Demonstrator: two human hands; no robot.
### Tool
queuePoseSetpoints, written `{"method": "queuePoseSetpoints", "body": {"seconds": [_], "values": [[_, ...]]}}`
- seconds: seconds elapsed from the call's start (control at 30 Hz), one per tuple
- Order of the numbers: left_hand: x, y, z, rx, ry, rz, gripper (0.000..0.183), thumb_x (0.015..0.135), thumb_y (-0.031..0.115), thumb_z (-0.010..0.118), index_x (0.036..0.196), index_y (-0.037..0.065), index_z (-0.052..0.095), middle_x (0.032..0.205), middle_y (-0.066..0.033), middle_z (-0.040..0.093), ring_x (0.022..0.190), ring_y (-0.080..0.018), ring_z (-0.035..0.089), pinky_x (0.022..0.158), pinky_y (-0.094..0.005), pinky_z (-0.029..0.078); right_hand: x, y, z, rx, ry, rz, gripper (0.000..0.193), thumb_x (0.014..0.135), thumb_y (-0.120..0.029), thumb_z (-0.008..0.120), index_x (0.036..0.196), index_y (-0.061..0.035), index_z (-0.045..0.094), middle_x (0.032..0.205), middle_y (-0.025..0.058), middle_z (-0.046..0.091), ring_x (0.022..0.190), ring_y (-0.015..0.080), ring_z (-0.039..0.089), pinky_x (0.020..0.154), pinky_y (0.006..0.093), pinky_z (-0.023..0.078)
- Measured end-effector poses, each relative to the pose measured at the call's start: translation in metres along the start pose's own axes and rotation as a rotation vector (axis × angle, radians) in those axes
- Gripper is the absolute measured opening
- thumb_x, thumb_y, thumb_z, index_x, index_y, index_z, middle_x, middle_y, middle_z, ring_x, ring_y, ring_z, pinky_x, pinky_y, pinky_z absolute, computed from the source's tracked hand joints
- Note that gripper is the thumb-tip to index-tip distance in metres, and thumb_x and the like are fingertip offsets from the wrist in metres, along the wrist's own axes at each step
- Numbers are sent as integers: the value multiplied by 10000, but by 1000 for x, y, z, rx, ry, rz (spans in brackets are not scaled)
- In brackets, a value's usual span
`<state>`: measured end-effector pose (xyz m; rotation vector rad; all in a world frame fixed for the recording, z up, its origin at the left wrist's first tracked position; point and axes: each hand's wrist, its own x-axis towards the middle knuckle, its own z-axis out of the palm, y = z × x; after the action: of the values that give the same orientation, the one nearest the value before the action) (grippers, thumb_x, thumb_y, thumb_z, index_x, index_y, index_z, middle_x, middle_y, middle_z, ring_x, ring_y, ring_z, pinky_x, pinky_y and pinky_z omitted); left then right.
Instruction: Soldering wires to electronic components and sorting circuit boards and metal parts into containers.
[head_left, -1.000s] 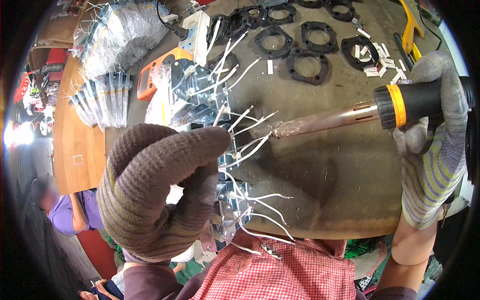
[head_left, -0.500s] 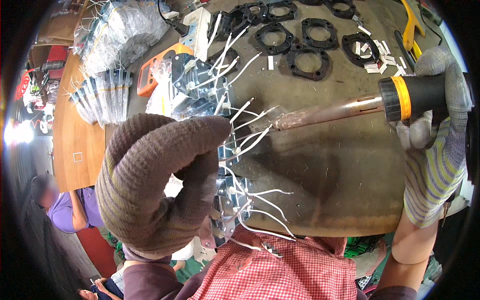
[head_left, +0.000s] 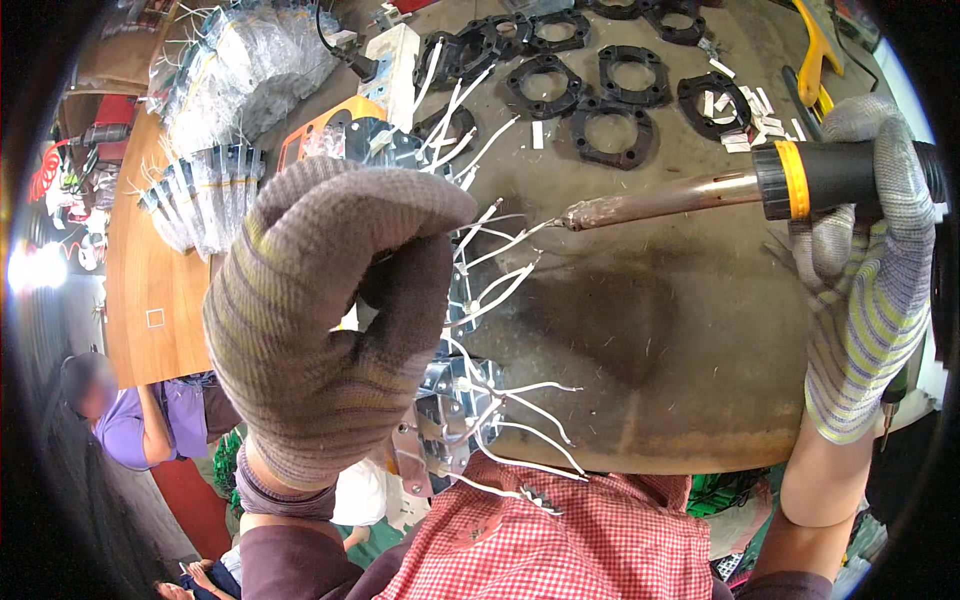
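Note:
My right hand [head_left: 868, 270], in a striped knit glove, is wrapped round the black grip of a hot-air gun [head_left: 780, 180] with a yellow ring and a long metal nozzle. The nozzle points left, its tip at the end of a white wire [head_left: 515, 243]. My left hand [head_left: 330, 310], gloved too, curls over a row of shiny metal parts with white wires [head_left: 460, 385]. Its fingers are closed in a pinch beside the wires; what lies between the fingertips is hidden. More wire ends stick out toward the right, below the nozzle.
Several black ring-shaped parts [head_left: 612, 135] lie at the far side, with small white pieces [head_left: 765, 130] and yellow-handled pliers [head_left: 818, 55]. Bagged parts [head_left: 240, 75], an orange meter [head_left: 340, 115] and a power strip [head_left: 400, 65] are at far left. A person in purple [head_left: 130, 425] sits beyond.
My left hand has shifted farther away along the row of metal parts. The gun's nozzle tip has moved slightly away and to the right, onto a wire farther along.

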<state>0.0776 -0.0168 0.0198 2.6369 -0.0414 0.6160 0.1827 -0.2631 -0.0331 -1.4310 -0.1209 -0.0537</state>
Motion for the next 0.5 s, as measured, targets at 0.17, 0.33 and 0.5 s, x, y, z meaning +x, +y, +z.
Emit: {"method": "queuePoseSetpoints", "body": {"seconds": [0.17, 0.33, 0.5], "values": [[9, -6, 1, 100, -92, 108, 173, 750, -56, 675, 878, 60, 687, 825, -1, 638, 733, -87, 582, 647, -211, 443, -1, 6, 15, 51, -25, 47, 320, 968, -367, 562, 1071, -72, 629, 614, -43, 474, 492, 31, 412, 475, 177, 333], [15, -1, 7, 125, -138, 185, 179, 751, -58, 662, 879, 66, 684, 814, 0, 629, 724, -87, 574, 643, -223, 445, -3, 1, 24, -11, 1, 75, 334, 974, -385, 549, 1084, -78, 625, 595, -46, 463, 494, 32, 420, 481, 182, 334], [11, -6, 7, 107, -112, 164, 184, 760, -59, 670, 885, 75, 683, 810, -1, 624, 714, -84, 569, 635, -221, 443, -3, 3, 16, -30, -39, 94, 335, 983, -386, 530, 1078, -79, 624, 563, -53, 437, 481, 35, 406, 471, 185, 319]]}}
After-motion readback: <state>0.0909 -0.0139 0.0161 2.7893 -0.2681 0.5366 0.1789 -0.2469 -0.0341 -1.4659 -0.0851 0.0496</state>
